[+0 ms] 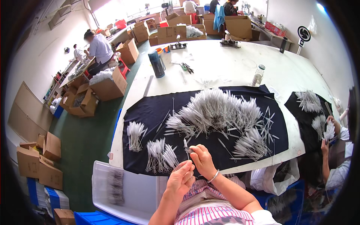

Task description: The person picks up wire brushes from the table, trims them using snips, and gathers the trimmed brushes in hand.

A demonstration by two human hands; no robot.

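Observation:
My left hand (180,178) is closed, its fingers pinching the thin wire stem of a white-bristled wire brush (185,143) that stands about upright. My right hand (203,160) is closed just above and to the right, holding a small grey metal piece against the brush; its exact kind is too small to make out. Beyond my hands, a large heap of similar brushes (215,107) lies on a dark cloth (150,108). Smaller bundles (155,152) lie just left of my hands, another bundle (135,135) farther left, and a loose pile (251,144) to the right.
On the white table (210,56) stand a dark blue flask (156,64), a glass jar (258,75) and green-handled cutters (184,67). A translucent bin (138,191) sits below the table's left front edge. At right, another person's hands (330,129) hold brushes. Cardboard boxes (108,86) stand left.

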